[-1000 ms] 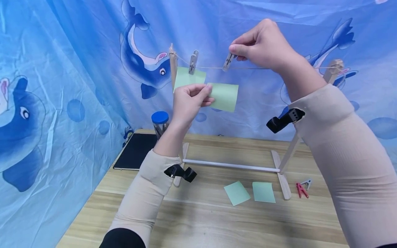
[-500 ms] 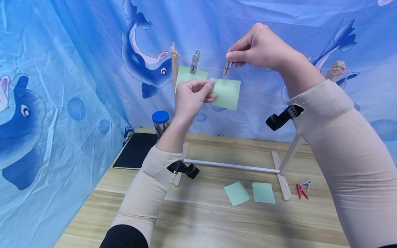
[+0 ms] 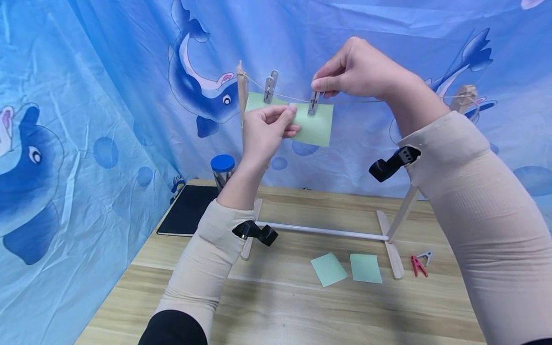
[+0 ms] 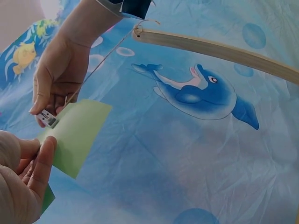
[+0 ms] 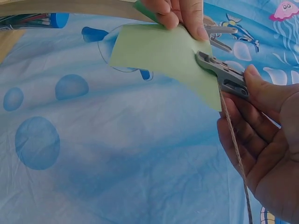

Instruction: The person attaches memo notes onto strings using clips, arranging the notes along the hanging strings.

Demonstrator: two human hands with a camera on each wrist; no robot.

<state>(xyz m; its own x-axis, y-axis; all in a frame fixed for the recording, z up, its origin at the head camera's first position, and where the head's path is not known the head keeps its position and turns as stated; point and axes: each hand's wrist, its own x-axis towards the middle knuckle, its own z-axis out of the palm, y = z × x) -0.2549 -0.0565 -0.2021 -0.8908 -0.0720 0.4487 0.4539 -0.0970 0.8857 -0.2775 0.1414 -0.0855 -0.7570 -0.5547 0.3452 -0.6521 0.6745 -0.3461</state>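
Observation:
My left hand (image 3: 267, 134) pinches the left edge of a green paper note (image 3: 316, 128) between thumb and fingers, up at the string (image 3: 353, 101). Above it, my right hand (image 3: 360, 72) pinches the upper end of a grey clothespin (image 3: 313, 103), whose lower end overlaps the note's top edge. In the right wrist view the clothespin (image 5: 224, 74) lies across the note (image 5: 159, 51) beside the string. To the left, another grey clothespin (image 3: 270, 87) holds a second green note (image 3: 255, 101) on the string; my left hand partly hides that note.
Two green notes (image 3: 329, 270) lie on the wooden table (image 3: 284, 311), with red and grey clothespins (image 3: 419, 266) at their right. The string runs between wooden posts (image 3: 242, 93) joined below by a white rod (image 3: 323, 231). A blue-lidded jar (image 3: 223, 164) and black notebook (image 3: 189, 211) stand behind left.
My left hand has raised the note to the string. The right hand has come down slightly, and its clothespin, before apart from the note, now overlaps the top edge.

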